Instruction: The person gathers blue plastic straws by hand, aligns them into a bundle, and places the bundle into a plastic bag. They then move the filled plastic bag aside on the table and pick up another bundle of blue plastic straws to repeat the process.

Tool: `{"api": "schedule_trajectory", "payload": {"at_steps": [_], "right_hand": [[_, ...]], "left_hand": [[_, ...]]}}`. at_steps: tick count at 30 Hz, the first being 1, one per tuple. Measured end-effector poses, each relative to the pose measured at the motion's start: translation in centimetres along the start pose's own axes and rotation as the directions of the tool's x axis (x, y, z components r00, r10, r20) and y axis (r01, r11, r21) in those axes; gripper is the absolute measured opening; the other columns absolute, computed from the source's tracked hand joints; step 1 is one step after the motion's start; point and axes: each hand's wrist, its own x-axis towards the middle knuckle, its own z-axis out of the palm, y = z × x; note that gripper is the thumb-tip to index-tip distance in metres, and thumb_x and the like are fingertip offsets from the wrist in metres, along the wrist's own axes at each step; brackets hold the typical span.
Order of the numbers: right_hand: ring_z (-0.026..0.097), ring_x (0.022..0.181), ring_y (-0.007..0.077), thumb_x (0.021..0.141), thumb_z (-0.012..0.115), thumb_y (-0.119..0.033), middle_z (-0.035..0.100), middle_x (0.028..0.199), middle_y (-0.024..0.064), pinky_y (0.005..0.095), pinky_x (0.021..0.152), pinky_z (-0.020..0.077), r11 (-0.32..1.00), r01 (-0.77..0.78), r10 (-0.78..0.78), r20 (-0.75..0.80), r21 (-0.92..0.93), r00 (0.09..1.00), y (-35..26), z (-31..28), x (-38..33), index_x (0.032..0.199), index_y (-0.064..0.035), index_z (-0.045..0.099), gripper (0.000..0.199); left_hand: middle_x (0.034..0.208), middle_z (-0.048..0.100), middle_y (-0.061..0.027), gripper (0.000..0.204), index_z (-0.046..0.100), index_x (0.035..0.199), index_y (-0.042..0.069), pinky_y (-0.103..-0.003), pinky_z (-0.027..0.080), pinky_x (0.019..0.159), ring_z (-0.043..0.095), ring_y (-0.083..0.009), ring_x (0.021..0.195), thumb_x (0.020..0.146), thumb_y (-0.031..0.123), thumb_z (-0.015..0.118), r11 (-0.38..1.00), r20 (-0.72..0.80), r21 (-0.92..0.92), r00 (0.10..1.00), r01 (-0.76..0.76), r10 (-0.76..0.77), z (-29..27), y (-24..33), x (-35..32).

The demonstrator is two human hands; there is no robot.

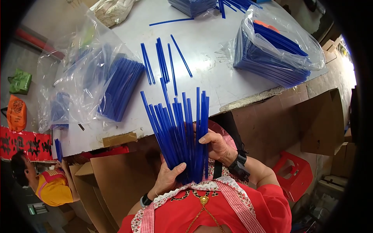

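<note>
A fanned bundle of long blue plastic tubes (176, 130) stands up in front of my chest, its upper ends uneven and spread apart. Around its lower left part my left hand (169, 178) is closed, the thumb lying across the tubes. My right hand (217, 145) grips several tubes on the bundle's right side, higher up, with the thumb pressed on them. The fingers behind the bundle are mostly hidden. Just beyond the bundle, several loose blue tubes (161, 60) lie on the white table (206, 54).
Clear plastic bags of blue tubes lie at the table's left (122, 87) and right (268, 58); more tubes (194, 6) lie at the far edge. Cardboard boxes (120, 186) stand lower left and right (322, 120), near a red stool (295, 174). Another person (54, 186) works at far left.
</note>
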Motion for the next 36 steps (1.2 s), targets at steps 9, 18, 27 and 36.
{"api": "schedule_trajectory", "payload": {"at_steps": [9, 18, 27, 36], "right_hand": [[0.049, 0.123, 0.0286, 0.065, 0.057, -0.011, 0.048, 0.136, 0.0166, 0.0447, 0.108, 0.0368, 1.000, 0.007, -0.007, 0.013, 0.012, 1.000, 0.3, -0.4, 0.0, 0.141, -0.0023, 0.039, 0.079], [0.048, 0.124, 0.0293, 0.064, 0.058, -0.011, 0.048, 0.136, 0.0157, 0.0458, 0.108, 0.0369, 1.000, 0.020, -0.020, -0.033, -0.006, 0.999, 0.3, -0.3, -0.3, 0.140, -0.0024, 0.041, 0.078], [0.050, 0.122, 0.0262, 0.068, 0.055, -0.008, 0.050, 0.135, 0.0149, 0.0460, 0.107, 0.0385, 0.999, 0.026, -0.026, -0.005, 0.020, 1.000, 0.5, -0.8, 0.3, 0.140, -0.0026, 0.041, 0.074], [0.055, 0.118, 0.0265, 0.081, 0.058, -0.009, 0.055, 0.128, 0.0151, 0.0463, 0.100, 0.0477, 0.981, -0.046, 0.056, -0.048, 0.190, 0.997, 1.3, -3.0, 2.1, 0.136, -0.0016, 0.044, 0.057]], "left_hand": [[0.121, 0.060, -0.0084, 0.038, 0.051, 0.127, 0.002, -0.034, 0.045, 0.096, 0.057, -0.0170, 0.109, 0.093, 0.016, 0.061, 1.000, 0.037, -0.005, 0.999, -0.031, 0.031, -0.1, 0.1, -0.6], [0.121, 0.059, -0.0069, 0.040, 0.051, 0.128, 0.003, -0.033, 0.044, 0.097, 0.056, -0.0168, 0.110, 0.092, 0.017, 0.063, 0.998, 0.032, 0.002, 0.998, -0.055, 0.055, -0.4, -0.3, -0.9], [0.119, 0.061, -0.0062, 0.039, 0.050, 0.128, 0.003, -0.032, 0.047, 0.094, 0.059, -0.0160, 0.106, 0.093, 0.016, 0.061, 0.996, 0.026, 0.013, 0.995, -0.092, 0.092, -1.0, -1.1, 0.0], [0.104, 0.064, -0.0054, 0.029, 0.053, 0.120, 0.004, -0.030, 0.052, 0.082, 0.062, -0.0139, 0.095, 0.093, 0.015, 0.060, 0.993, -0.086, -0.074, 0.992, 0.088, -0.094, -1.1, -1.1, 2.1]]}}
